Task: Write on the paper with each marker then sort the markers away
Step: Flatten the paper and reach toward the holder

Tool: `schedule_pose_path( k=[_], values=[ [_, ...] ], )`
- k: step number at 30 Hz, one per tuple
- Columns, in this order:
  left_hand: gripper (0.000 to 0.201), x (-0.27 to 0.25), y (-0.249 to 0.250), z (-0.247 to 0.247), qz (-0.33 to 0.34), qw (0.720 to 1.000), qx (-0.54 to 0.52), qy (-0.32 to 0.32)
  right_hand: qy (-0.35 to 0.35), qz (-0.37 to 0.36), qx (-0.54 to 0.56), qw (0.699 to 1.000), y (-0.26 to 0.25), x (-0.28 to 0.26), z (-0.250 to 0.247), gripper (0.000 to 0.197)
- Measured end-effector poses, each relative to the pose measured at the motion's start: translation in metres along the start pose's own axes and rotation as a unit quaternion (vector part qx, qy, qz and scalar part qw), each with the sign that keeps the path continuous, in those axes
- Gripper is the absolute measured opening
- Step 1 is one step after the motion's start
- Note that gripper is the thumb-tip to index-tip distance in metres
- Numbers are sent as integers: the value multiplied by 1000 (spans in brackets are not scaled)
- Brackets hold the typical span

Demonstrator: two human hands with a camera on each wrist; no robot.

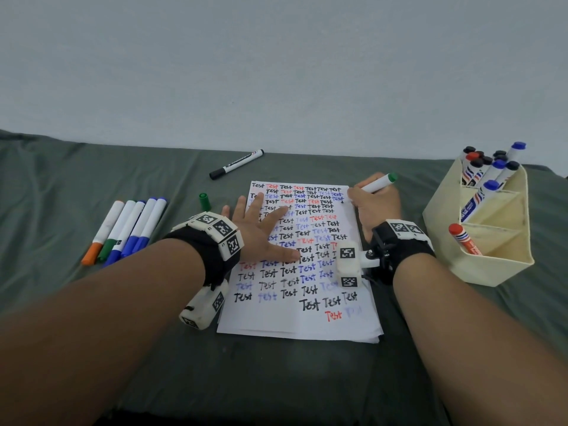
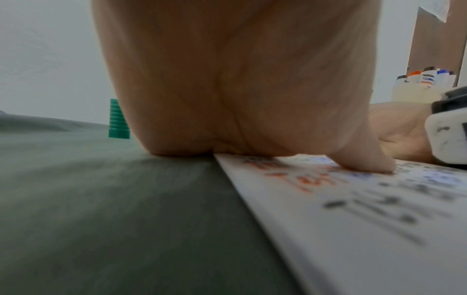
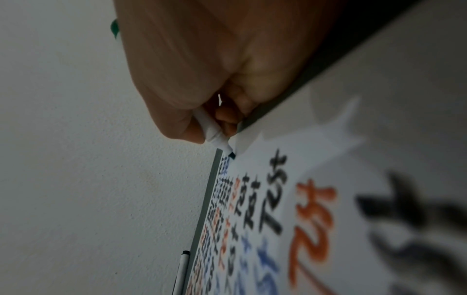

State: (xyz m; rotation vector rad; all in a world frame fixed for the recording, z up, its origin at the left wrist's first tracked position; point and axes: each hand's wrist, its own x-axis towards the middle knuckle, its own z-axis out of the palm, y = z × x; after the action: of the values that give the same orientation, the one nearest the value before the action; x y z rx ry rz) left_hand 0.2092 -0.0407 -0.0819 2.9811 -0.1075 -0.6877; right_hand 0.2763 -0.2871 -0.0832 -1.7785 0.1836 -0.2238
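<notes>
A white sheet of paper (image 1: 307, 315) covered with "Test" in black, red and blue lies on the green cloth. My left hand (image 1: 258, 222) lies flat on its left side, fingers spread, palm (image 2: 240, 99) pressing the paper edge (image 2: 328, 219). My right hand (image 1: 375, 204) grips an uncapped green marker (image 1: 378, 183) at the sheet's upper right, its tip (image 3: 231, 155) touching the paper (image 3: 316, 169). The green cap (image 1: 204, 200) stands upright on the cloth left of the paper, also seen as the cap (image 2: 118, 119) beside my palm.
Several capped markers (image 1: 129, 229), orange, green and blue, lie in a row at the left. A black marker (image 1: 236, 164) lies beyond the paper. A cream tiered holder (image 1: 491, 262) at the right holds several markers in its back compartments and one red marker (image 1: 464, 238) in front.
</notes>
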Motion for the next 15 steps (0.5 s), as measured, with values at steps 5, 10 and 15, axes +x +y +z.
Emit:
schedule_pose_path(
  k=[5,10,15],
  values=[
    [127,-1,0,0,1,1000,-2,-2,-2,4,12,1000,-2,-2,0,30],
    [127,-1,1,-1,2,1000,0,-4,-2,-4,5,1000,-1,-1,1,24],
    [128,-2,1,-1,2,1000,3,-5,-7,-16,14,1000,0,-1,-1,17]
  ],
)
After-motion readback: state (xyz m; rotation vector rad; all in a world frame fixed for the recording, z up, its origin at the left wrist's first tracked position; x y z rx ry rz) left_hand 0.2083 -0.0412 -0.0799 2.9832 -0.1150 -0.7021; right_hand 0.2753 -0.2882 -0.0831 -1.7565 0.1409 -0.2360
